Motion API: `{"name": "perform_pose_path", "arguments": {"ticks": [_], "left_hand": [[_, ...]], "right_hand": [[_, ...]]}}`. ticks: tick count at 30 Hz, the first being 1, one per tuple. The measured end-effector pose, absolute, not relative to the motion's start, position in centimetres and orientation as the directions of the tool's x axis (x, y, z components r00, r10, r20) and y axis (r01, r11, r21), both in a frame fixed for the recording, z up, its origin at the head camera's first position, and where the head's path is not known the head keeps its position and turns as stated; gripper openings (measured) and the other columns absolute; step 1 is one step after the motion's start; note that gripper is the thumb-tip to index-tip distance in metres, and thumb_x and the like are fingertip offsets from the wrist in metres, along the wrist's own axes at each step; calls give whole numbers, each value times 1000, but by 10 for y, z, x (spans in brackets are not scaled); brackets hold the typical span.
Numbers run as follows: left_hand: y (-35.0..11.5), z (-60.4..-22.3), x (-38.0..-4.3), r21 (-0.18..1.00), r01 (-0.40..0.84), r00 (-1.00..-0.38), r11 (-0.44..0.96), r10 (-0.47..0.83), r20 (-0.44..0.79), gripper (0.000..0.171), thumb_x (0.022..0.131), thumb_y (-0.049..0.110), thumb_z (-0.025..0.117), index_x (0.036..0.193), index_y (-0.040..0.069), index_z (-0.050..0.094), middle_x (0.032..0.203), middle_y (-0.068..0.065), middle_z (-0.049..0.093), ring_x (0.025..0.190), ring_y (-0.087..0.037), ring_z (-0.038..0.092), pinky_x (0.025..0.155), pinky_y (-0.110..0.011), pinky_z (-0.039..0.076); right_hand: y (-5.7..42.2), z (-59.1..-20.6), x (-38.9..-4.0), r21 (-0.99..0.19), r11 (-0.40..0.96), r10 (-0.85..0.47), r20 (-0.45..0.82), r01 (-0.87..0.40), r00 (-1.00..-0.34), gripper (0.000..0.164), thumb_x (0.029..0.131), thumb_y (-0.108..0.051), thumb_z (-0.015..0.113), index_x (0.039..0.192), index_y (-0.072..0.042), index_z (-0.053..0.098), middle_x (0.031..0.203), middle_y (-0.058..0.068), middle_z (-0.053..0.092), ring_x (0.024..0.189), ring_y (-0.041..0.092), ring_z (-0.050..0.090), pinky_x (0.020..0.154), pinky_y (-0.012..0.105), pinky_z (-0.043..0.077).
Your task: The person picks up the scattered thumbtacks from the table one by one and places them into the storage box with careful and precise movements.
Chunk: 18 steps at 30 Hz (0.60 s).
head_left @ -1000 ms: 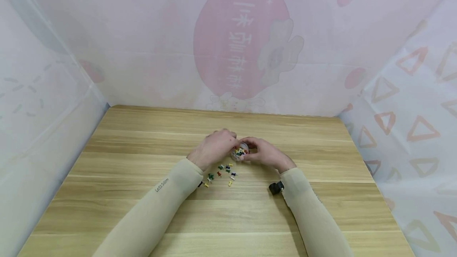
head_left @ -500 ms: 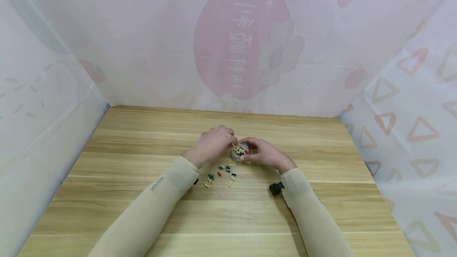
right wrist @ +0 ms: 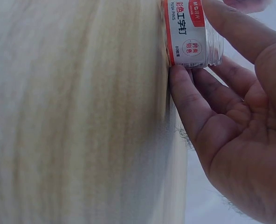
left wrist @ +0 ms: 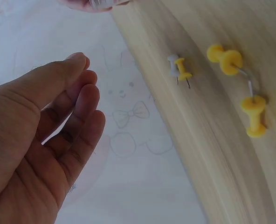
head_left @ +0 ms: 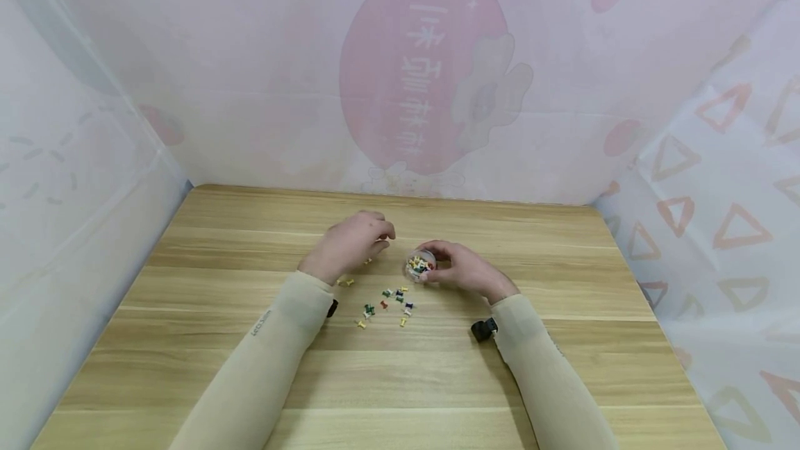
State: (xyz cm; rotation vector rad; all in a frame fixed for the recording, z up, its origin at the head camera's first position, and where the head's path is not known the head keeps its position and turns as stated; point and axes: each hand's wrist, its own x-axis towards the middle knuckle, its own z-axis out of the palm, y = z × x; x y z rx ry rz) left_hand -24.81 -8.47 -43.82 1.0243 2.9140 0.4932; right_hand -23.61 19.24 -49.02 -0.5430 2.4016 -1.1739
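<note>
My right hand [head_left: 465,271] holds a small clear jar [right wrist: 187,35] of push pins between thumb and fingers. The jar stands upright on the table, uncapped, its label reading PUSH PINS, with mixed-colour pins inside. To the left of it, my left hand [head_left: 350,245] hovers above the table with loosely bent fingers, and nothing shows between them. Beneath that hand lie two yellow push pins [left wrist: 253,115], plus a yellow pin [left wrist: 183,70] beside a white pin [left wrist: 172,65]. Nearer to me are scattered pins, among them a red pin [head_left: 384,305] and a green pin [head_left: 369,309].
The wooden table [head_left: 475,387] meets a pink-patterned backdrop [head_left: 281,123] at its far edge, with printed sheets on both sides. A black wrist camera [head_left: 482,329] sits by the right sleeve, close over the wood.
My left hand has withdrawn from the jar's mouth and moved left, its fingers loosening. Pins formerly hidden behind it now show. The right hand and jar have stayed in place.
</note>
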Motion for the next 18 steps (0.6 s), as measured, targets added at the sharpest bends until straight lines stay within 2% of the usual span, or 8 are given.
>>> {"name": "perform_pose_path", "arguments": {"ticks": [11,18], "left_hand": [[-97,-451,-251,275,544,-826,793,563,10,14,95,14,74,109,11,76,103,0,71,92,-16,64,84,-34,55],[-96,-457,-248,278,519,-839,808,544,-15,4,94,9,72,94,13,75,88,3,66,80,-16,59,72,-32,52]], "right_hand": [[192,-487,-234,-816,560,-510,-201,-145,-837,62,85,-33,85,142,-24,61,131,-3,65,122,16,58,109,42,44],[192,-487,-234,-812,565,-507,-201,-147,-838,64,85,-35,85,143,-24,60,133,-2,65,123,17,58,110,43,42]]}}
